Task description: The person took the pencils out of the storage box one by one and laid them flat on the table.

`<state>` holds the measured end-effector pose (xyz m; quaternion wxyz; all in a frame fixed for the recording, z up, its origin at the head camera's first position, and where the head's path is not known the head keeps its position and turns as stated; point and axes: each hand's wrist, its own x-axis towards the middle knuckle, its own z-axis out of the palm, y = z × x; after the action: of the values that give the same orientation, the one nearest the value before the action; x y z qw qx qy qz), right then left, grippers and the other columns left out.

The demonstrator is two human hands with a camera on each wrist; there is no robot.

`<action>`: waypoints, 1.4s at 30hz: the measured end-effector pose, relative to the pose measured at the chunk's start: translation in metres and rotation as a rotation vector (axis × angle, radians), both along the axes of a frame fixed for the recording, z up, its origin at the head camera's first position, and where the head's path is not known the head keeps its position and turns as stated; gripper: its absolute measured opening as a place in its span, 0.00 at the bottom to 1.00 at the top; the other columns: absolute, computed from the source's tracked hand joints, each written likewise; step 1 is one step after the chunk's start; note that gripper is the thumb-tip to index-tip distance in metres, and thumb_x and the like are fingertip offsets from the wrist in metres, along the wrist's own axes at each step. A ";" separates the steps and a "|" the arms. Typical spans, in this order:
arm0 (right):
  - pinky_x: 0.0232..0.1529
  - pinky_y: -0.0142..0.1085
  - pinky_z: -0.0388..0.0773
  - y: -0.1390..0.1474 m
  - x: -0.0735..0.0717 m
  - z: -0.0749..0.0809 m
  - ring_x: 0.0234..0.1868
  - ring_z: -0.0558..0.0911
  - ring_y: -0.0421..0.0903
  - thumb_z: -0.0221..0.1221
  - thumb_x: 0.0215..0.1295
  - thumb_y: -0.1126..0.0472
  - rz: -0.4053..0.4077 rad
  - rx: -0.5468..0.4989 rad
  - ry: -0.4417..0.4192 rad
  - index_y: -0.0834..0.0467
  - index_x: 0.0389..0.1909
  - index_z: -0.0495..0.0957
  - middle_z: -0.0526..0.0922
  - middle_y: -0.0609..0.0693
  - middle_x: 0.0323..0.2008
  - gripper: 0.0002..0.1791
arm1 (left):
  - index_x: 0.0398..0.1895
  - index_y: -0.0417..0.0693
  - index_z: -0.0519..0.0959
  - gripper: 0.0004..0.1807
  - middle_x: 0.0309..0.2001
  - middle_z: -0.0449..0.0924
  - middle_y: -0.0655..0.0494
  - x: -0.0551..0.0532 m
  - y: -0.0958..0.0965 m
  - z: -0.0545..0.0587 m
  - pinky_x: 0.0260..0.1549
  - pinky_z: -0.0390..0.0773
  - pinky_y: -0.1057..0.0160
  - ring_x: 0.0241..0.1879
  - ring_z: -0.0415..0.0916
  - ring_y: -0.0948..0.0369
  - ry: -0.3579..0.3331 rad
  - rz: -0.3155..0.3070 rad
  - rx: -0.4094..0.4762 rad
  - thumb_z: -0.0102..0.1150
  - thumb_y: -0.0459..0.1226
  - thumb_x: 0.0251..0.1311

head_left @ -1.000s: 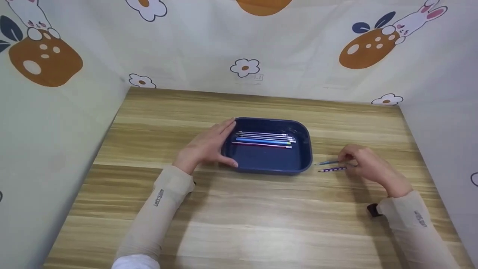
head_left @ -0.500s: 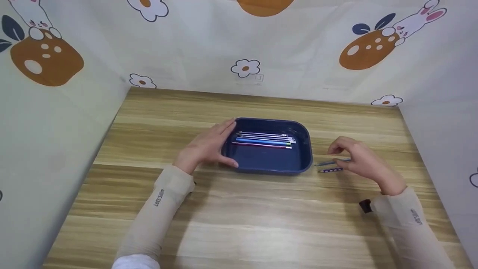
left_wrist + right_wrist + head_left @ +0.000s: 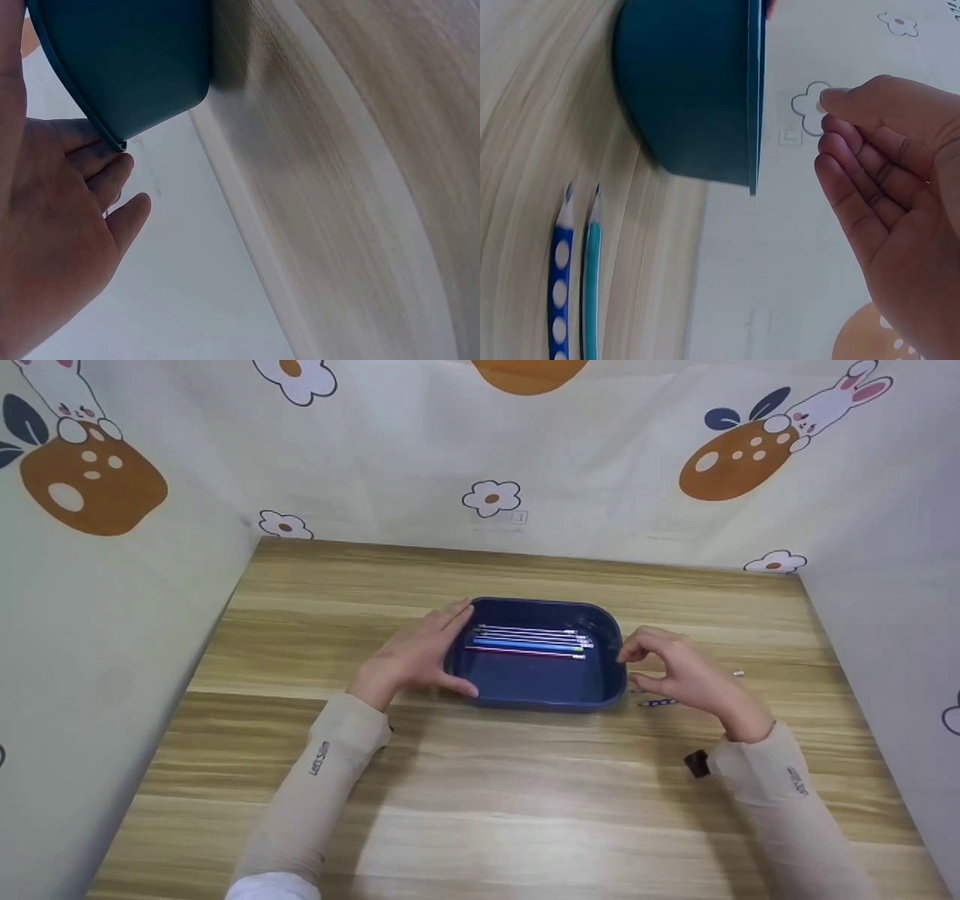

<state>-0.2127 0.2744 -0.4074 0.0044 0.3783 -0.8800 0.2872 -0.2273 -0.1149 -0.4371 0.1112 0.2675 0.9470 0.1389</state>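
Note:
My left hand (image 3: 412,652) holds the left end of a dark blue plastic box (image 3: 536,705), fingers at its back corner and thumb at the front rim. In the left wrist view the fingertips meet the box's rim. Several pencils (image 3: 529,643) lie side by side inside, a blue and a red one among them. At the box's right rim is my right hand (image 3: 675,667), fingers loosely bent, nothing between them. Under it on the table lie a dark blue pencil with white dots (image 3: 559,292) and a teal pencil (image 3: 592,285), largely hidden by the hand in the head view.
The wood-grain table (image 3: 480,810) is bordered by pale curtains (image 3: 390,472) printed with rabbits, oranges and flowers at the back and sides. A black strap piece (image 3: 697,763) sits at the right sleeve's cuff.
My right hand has come away from the two loose pencils and moved left, up to the box's right rim. The left hand and the box have stayed in place.

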 end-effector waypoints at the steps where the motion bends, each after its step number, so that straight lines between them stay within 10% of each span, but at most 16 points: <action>1: 0.43 0.35 0.80 -0.003 -0.001 0.000 0.40 0.79 0.38 0.67 0.49 0.71 0.003 0.001 -0.008 0.56 0.37 0.78 0.81 0.43 0.37 0.14 | 0.76 0.51 0.38 0.71 0.76 0.34 0.56 0.000 0.000 0.000 0.72 0.46 0.54 0.74 0.36 0.57 -0.002 0.001 0.003 0.60 0.74 0.32; 42: 0.44 0.41 0.79 -0.102 -0.026 -0.037 0.40 0.79 0.48 0.65 0.54 0.67 -0.038 0.017 -0.131 0.58 0.40 0.79 0.80 0.49 0.38 0.12 | 0.75 0.50 0.40 0.71 0.76 0.36 0.54 0.001 0.000 -0.003 0.72 0.47 0.54 0.74 0.37 0.56 0.012 0.004 0.023 0.60 0.74 0.32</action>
<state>-0.2390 0.1728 -0.4447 -0.0507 0.3420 -0.8878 0.3038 -0.2267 -0.1147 -0.4396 0.1022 0.2678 0.9465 0.1485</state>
